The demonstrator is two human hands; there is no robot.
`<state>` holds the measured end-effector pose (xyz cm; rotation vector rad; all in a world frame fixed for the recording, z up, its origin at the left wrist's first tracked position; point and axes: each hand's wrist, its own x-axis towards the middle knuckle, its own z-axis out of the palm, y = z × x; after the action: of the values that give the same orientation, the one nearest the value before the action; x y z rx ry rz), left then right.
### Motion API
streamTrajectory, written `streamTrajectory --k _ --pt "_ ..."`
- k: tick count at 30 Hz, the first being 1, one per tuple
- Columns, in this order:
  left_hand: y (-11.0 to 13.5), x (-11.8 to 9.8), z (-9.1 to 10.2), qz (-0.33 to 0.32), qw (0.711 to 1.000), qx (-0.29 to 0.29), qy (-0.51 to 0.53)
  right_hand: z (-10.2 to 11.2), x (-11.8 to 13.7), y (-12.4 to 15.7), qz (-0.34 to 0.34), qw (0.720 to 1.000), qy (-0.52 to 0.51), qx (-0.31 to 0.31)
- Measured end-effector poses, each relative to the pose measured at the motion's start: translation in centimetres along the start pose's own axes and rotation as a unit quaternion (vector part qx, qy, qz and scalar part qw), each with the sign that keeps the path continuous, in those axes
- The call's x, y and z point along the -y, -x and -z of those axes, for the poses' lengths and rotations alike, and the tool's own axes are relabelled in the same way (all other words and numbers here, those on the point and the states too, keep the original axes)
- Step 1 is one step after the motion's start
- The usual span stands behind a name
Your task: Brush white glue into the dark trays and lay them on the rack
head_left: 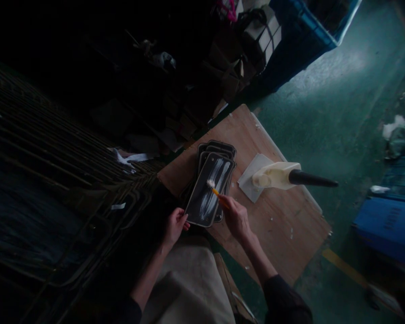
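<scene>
Looks like we're mid-brushing white stuff [220, 172], left hand [175, 225] pinching the panel [202, 191] just ahead of both hands, right hand [235, 218] gripping the brush [216, 192], and the bare left-hand side probably needs strokes.

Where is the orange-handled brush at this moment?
In the head view, just below and right of centre, the orange-handled brush is in the right hand, its bristles over the white-streaked dark panel.
</scene>
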<state>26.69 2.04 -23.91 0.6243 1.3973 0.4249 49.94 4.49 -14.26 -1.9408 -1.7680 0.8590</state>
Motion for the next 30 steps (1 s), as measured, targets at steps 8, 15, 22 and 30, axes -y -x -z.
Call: streamTrajectory --k 8,15,22,30 --pt "0.0 -0.3 -0.1 0.007 1.000 0.001 -0.022 1.3 0.2 -5.2 0.024 0.996 0.005 -0.084" --pt "0.0 -0.7 0.1 0.004 1.000 0.006 -0.012 -1.2 0.5 -4.0 0.039 0.998 0.038 0.002" --pt "0.1 -0.9 0.2 0.007 1.000 0.004 0.002 -2.6 3.7 4.8 0.019 0.990 -0.022 0.141" --pt "0.2 -0.7 0.1 0.015 1.000 -0.005 0.022 -1.0 1.3 4.7 -0.080 0.975 -0.157 0.137"
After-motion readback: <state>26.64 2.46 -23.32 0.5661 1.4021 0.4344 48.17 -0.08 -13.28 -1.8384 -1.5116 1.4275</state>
